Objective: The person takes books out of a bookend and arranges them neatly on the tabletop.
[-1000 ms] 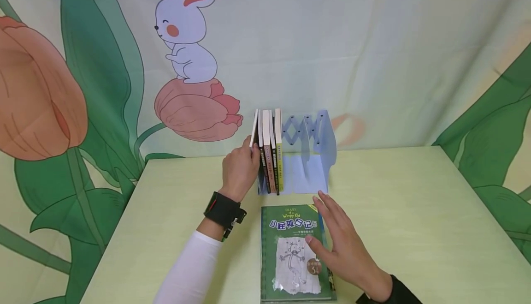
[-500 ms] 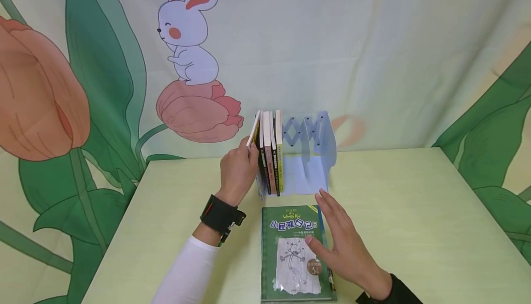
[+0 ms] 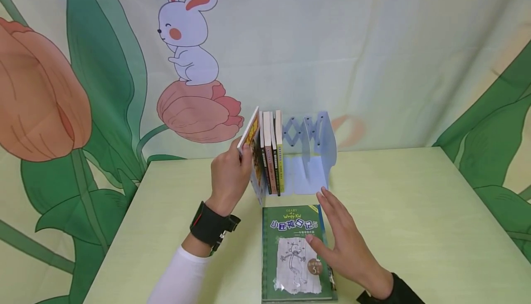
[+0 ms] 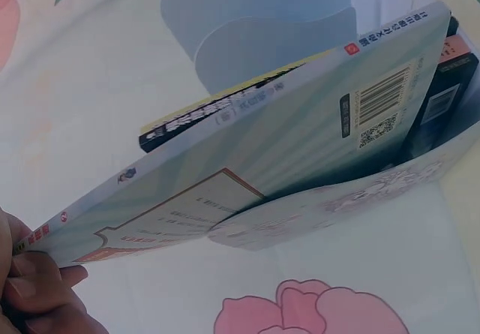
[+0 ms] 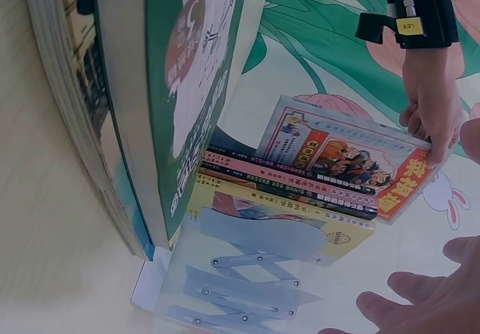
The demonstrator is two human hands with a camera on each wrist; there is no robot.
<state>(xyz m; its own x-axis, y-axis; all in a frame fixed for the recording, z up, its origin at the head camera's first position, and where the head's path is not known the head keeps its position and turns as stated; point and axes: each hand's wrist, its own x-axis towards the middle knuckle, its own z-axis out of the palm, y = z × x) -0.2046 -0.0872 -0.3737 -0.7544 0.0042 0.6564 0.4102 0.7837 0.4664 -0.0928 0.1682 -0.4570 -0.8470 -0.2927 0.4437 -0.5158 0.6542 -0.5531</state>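
My left hand (image 3: pixel 231 175) pinches the top corner of a thin pale-blue book (image 5: pixel 337 157) with a colourful picture cover. The book tilts outward at the left end of a blue expanding book rack (image 3: pixel 329 142); its lower part is still between the upright books and the rack's end plate (image 4: pixel 337 199). Several books (image 3: pixel 271 165) stand upright to its right. My right hand (image 3: pixel 348 244), fingers spread, is over the right edge of a green book (image 3: pixel 271 258). The green book lies flat on another thick book (image 5: pixel 82 109), front cover up.
The rack's right-hand section holds thin dividers (image 3: pixel 305 142) and no books. Behind the pale yellow-green table (image 3: pixel 415 211) hangs a cloth (image 3: pixel 394 64) printed with a rabbit and tulips.
My left hand has moved left and toward me, tilting the pale-blue book away from the other books so more of its cover shows. The right hand has barely moved.
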